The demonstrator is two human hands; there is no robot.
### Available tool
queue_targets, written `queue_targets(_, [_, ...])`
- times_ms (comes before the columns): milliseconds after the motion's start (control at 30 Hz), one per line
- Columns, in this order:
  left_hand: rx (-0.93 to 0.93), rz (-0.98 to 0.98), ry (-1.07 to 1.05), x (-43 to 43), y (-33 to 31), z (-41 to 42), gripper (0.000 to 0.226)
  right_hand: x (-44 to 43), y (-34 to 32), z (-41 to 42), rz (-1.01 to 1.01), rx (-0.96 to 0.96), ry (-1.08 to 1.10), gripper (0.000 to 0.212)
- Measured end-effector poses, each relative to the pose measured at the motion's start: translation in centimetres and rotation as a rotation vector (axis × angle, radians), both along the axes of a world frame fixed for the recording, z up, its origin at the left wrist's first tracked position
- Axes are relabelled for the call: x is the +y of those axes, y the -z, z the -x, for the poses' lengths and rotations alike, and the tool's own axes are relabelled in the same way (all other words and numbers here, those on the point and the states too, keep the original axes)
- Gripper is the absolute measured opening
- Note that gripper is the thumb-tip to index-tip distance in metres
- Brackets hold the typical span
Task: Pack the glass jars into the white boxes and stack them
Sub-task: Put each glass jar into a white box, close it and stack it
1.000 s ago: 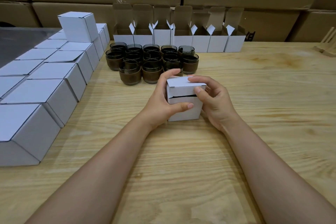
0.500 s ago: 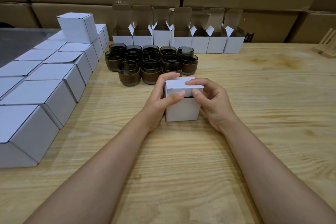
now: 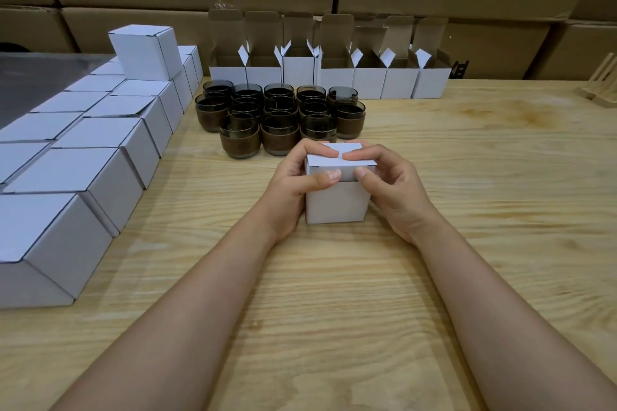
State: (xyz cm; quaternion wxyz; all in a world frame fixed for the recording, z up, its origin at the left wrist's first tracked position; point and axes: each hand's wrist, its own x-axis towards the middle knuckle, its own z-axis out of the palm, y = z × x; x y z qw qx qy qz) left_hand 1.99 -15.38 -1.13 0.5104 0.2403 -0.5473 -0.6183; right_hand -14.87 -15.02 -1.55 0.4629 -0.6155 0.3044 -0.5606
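Observation:
A small white box (image 3: 337,202) stands on the wooden table (image 3: 467,210) in front of me. My left hand (image 3: 293,183) grips its left side, forefinger on the lid and thumb on the front flap. My right hand (image 3: 394,183) grips the right side in the same way. The lid lies nearly flat, with its front flap overlapping the box's front face. Behind the box stand several dark glass jars (image 3: 277,117) in a cluster. What is inside the held box is hidden.
Several open white boxes (image 3: 334,77) line the back behind the jars. Closed white boxes (image 3: 83,157) fill the left side in rows, with one box (image 3: 145,52) stacked on top. Brown cartons form the back wall. A wooden rack (image 3: 601,83) sits at far right.
The lid of the held box has come down from half open to nearly flat. Both hands shifted up to the box's top edge, thumbs now on the front flap.

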Motion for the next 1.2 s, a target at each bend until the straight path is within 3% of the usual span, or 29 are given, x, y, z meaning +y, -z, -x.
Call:
queue_targets(333, [-0.077,-0.026,-0.079,-0.1,-0.2,0.3,0.011,-0.1,-0.3,0.2,-0.194,-0.062,-0.055,0.027])
queue_targets(667, [-0.122,-0.097,-0.100,0.3,-0.4,0.2,0.009,0.3,-0.3,-0.1,-0.205,-0.045,-0.086,0.021])
queue_targets(867, [-0.134,-0.046,-0.116,0.1,-0.1,-0.2,0.026,0.0,-0.3,0.3,-0.259,-0.105,-0.112,0.032])
queue_targets(933, [-0.186,0.052,-0.200,0.1,-0.3,-0.3,0.030,-0.1,-0.2,0.4,-0.256,-0.124,-0.105,0.040])
queue_targets(1033, [-0.381,0.313,-0.526,0.6,-0.5,-0.4,0.026,-0.1,-0.3,0.4,-0.259,-0.153,-0.095,0.047])
queue_targets(1133, [-0.581,0.505,-0.819,1.5,-0.8,-0.4,0.024,-0.1,-0.6,0.2,-0.244,-0.159,-0.084,0.044])
queue_targets(1200, [-0.704,0.518,-0.881,2.6,-1.0,0.2,0.038,-0.1,-0.6,0.0,-0.231,-0.151,-0.076,0.038])
